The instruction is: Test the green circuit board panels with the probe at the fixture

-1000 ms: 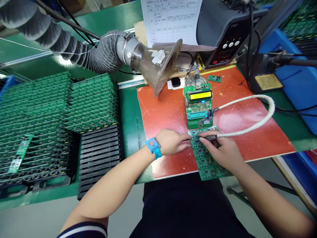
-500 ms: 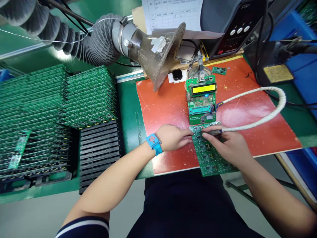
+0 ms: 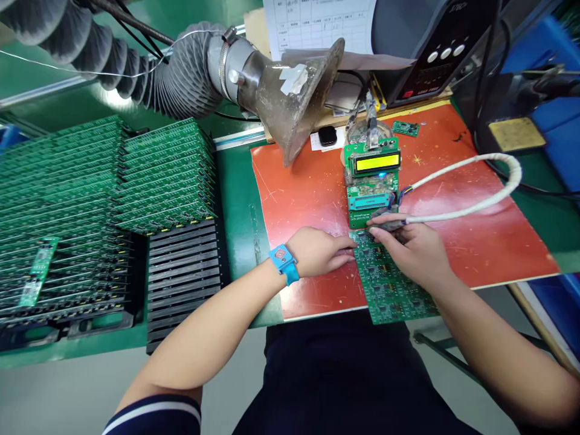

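A green circuit board panel (image 3: 385,284) lies at the front edge of the red mat, partly overhanging it. My left hand (image 3: 321,251), with a blue wrist strap (image 3: 283,260), grips the panel's upper left edge between thumb and fingers. In my right hand (image 3: 417,249) is a dark-tipped programming probe (image 3: 390,226), pinched near the panel's top edge; its tip is partly hidden by my fingers. A white sleeved cable (image 3: 471,211) loops from the probe to the programmer board (image 3: 372,184), which has a lit yellow display (image 3: 376,162) and a teal socket (image 3: 369,202).
Racks of upright circuit boards (image 3: 163,175) stand at left, with a small loose board (image 3: 38,272) on top. A fume extractor hood (image 3: 294,96) hangs over the mat's back left. A soldering station (image 3: 435,60) stands behind, and a small green board (image 3: 405,128) lies near it.
My right hand has shifted the probe slightly upward, to the panel's top edge by the programmer board. My left hand stays on the panel's edge. The whole view has shifted slightly.
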Demonstrator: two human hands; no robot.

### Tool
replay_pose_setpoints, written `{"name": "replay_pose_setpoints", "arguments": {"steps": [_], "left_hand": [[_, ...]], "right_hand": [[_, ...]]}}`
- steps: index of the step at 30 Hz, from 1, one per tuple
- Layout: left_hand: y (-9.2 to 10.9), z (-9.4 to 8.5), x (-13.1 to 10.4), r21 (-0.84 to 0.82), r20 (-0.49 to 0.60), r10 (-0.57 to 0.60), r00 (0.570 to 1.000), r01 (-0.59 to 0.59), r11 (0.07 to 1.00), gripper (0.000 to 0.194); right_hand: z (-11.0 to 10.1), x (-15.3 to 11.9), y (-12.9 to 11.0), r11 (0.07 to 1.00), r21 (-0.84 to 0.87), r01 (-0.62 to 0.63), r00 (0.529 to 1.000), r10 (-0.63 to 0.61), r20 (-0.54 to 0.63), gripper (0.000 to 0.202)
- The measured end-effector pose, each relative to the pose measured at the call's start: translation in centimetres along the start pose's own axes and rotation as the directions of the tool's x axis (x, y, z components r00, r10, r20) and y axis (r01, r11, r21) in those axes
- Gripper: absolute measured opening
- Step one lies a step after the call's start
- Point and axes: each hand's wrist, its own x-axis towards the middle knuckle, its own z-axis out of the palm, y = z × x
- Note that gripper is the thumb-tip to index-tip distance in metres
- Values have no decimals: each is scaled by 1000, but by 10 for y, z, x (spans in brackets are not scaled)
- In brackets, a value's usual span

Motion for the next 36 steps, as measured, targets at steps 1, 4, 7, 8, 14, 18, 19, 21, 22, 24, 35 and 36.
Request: {"name": "replay_pose_setpoints", "arguments": {"steps": [1, 4, 7, 8, 14, 18, 19, 21, 22, 24, 35, 36], "left_hand": [[0, 0, 0, 0, 3, -3, 1000, 3, 1000, 33], [1, -1, 1, 6, 17, -15, 1000, 15, 1000, 33], [1, -1, 1, 8, 22, -21, 1000, 21, 1000, 33], [1, -1, 1, 8, 19, -22, 1000, 22, 1000, 33], [0, 2, -1, 23, -18, -9, 1000, 10, 1000, 34], [-1, 3, -1, 16, -36, 2, 999, -1, 1000, 35], [-1, 3, -1, 15, -33, -2, 999, 2, 1000, 35], [0, 3, 0, 15, -20, -11, 1000, 11, 1000, 34], [0, 2, 0, 16, -14, -17, 1000, 17, 1000, 33], [0, 2, 0, 17, -7, -21, 1000, 21, 1000, 33], [0, 2, -1, 29, -21, -16, 1000, 16, 999, 34], [0, 2, -1, 32, -21, -16, 1000, 16, 999, 34]], "right_hand": [[0, 0, 0, 1000, -7, 6, 1000, -6, 0, 19], [-1, 1, -2, 996, -80, 45, 999, -45, 4, 18], [-1, 4, -7, 980, -165, 114, 993, -110, 32, 15], [-1, 5, -8, 974, -182, 136, 991, -131, 40, 14], [3, 6, -11, 945, -242, 219, 976, -214, 47, 12], [5, 6, -10, 945, -245, 217, 975, -220, 17, 9], [5, 6, -9, 948, -240, 210, 977, -213, 13, 9], [6, 6, -9, 954, -231, 193, 981, -196, 10, 7], [6, 6, -9, 956, -225, 188, 982, -190, 13, 6], [5, 7, -9, 961, -210, 182, 983, -182, 20, 7], [2, 7, -10, 966, -161, 202, 979, -197, 46, 8], [2, 7, -9, 967, -159, 201, 980, -196, 47, 8]]}}
